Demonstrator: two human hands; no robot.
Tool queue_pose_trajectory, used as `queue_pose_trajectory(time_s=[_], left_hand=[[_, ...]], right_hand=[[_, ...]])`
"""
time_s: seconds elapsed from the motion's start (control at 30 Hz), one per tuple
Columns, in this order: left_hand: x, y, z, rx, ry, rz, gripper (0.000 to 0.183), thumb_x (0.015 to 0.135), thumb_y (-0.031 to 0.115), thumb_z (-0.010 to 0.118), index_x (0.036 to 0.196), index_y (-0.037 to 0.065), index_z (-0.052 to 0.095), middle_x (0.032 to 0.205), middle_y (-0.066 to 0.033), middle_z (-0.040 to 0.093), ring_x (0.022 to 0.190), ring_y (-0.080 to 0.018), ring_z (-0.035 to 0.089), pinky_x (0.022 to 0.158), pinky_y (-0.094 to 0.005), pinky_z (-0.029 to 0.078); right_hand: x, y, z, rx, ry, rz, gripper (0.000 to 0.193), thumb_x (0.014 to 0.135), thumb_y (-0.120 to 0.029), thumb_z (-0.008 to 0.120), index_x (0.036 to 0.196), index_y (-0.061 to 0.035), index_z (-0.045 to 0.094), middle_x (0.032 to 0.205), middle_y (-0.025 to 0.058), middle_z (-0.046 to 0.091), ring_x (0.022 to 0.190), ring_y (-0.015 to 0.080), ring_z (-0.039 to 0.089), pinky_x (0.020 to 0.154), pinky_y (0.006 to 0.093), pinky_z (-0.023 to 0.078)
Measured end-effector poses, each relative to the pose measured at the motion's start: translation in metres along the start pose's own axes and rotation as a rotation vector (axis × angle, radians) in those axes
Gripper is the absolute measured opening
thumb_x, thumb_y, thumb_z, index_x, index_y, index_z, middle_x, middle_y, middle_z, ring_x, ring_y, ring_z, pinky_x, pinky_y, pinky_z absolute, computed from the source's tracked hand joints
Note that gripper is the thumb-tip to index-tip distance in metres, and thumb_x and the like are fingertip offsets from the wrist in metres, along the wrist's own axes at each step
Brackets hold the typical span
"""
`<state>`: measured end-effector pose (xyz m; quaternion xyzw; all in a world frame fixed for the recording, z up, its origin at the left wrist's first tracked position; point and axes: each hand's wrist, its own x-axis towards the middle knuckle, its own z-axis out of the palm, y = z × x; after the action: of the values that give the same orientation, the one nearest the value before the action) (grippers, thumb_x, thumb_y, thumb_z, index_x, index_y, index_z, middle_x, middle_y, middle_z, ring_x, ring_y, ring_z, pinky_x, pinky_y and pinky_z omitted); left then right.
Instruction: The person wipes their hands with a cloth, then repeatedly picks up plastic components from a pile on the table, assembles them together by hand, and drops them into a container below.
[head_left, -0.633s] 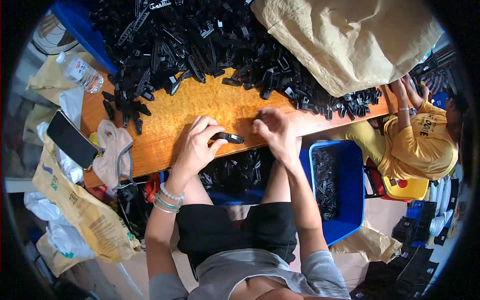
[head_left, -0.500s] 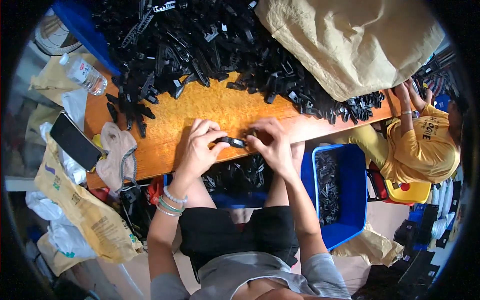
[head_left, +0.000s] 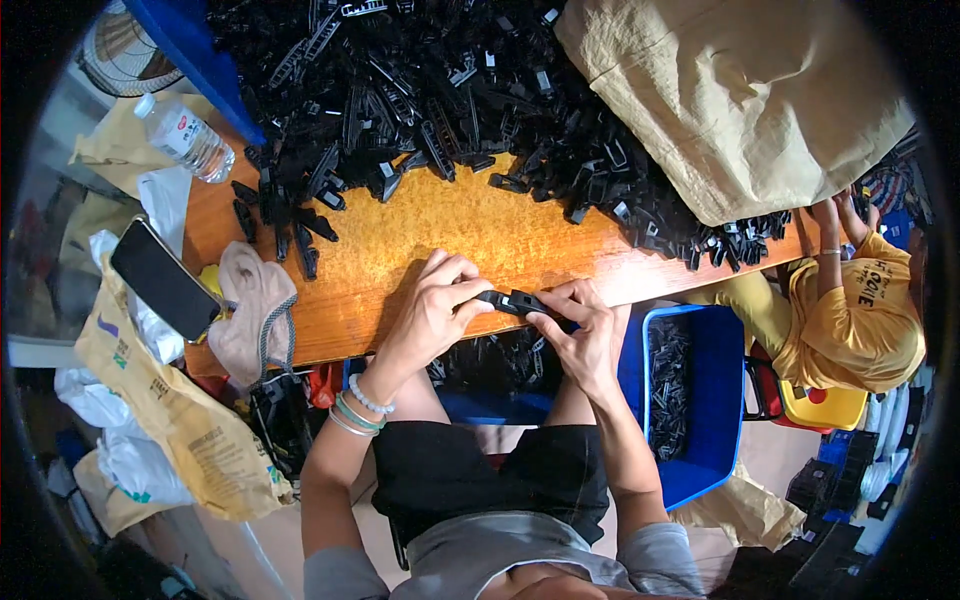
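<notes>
Near the front edge of the wooden table [head_left: 440, 225], a small black plastic part [head_left: 520, 301] is pinched between both hands. My left hand [head_left: 438, 303] grips its left end with thumb and fingertips. On the other end, my right hand [head_left: 582, 328] is closed with thumb and index finger, and black shows under its fingers. Whether this is one piece or two joined pieces, I cannot tell. A large heap of similar black plastic parts [head_left: 400, 110] covers the far side of the table.
A tan sack [head_left: 740, 100] lies over the heap at right. Left are a water bottle [head_left: 187, 138], a phone [head_left: 165, 280] and a cloth [head_left: 250, 310]. A blue bin [head_left: 715, 400] with black parts stands right of my legs. Another person [head_left: 850, 310] sits at far right.
My right hand, blurred and apart from the part before, has closed on its right end. The whole view has shifted slightly, with things appearing farther right.
</notes>
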<state>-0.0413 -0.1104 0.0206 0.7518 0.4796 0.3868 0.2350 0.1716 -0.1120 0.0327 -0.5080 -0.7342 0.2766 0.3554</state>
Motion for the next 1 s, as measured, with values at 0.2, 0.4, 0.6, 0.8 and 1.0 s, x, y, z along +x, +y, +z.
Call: queue_pose_trajectory(time_s=[0.2,0.4,0.6,0.8,1.0], left_hand=[[0.002,-0.003,-0.002,-0.040,-0.011,0.003,0.018,0.072,0.006,0.076,0.088,-0.001,0.069,0.084,-0.0089,0.056,0.083,-0.0265,0.050,0.075,-0.0372,0.043],[0.008,0.001,-0.003,-0.019,-0.059,0.051,0.017,0.071,0.006,0.075,0.085,-0.001,0.068,0.084,-0.0086,0.056,0.084,-0.0264,0.051,0.076,-0.0372,0.044],[0.009,-0.002,-0.006,0.033,-0.094,0.077,0.027,0.070,0.013,0.078,0.091,-0.001,0.069,0.090,-0.0105,0.060,0.090,-0.0278,0.054,0.080,-0.0365,0.046],[0.024,-0.049,-0.080,0.071,0.391,0.059,0.036,0.075,0.026,0.081,0.097,-0.001,0.069,0.097,-0.0134,0.063,0.095,-0.0266,0.059,0.082,-0.0362,0.047],[0.055,-0.155,-0.176,0.369,0.782,-0.413,0.042,0.087,0.040,0.066,0.095,-0.001,0.066,0.101,-0.0194,0.065,0.102,-0.0347,0.058,0.087,-0.0425,0.044]], right_hand=[[-0.015,0.009,0.012,0.187,0.140,0.043,0.027,0.069,-0.004,0.080,0.095,-0.0014,0.074,0.078,0.0069,0.061,0.079,0.0224,0.054,0.075,0.0328,0.042],[-0.002,0.004,0.020,0.022,0.022,-0.025,0.027,0.069,-0.006,0.079,0.095,-0.0028,0.074,0.084,0.0051,0.059,0.083,0.0218,0.051,0.074,0.0337,0.035],[0.003,-0.006,0.019,-0.034,0.068,-0.075,0.022,0.071,-0.005,0.076,0.092,-0.0017,0.071,0.086,0.0090,0.060,0.084,0.0278,0.055,0.079,0.0375,0.041],[-0.015,-0.011,-0.022,0.016,-0.349,-0.024,0.033,0.071,-0.006,0.078,0.101,0.0017,0.069,0.104,0.0147,0.062,0.100,0.0319,0.058,0.089,0.0378,0.046],[0.004,-0.019,0.012,0.060,-0.281,-0.191,0.027,0.077,-0.009,0.074,0.102,-0.0009,0.069,0.103,0.0141,0.063,0.098,0.0314,0.058,0.086,0.0388,0.046]])
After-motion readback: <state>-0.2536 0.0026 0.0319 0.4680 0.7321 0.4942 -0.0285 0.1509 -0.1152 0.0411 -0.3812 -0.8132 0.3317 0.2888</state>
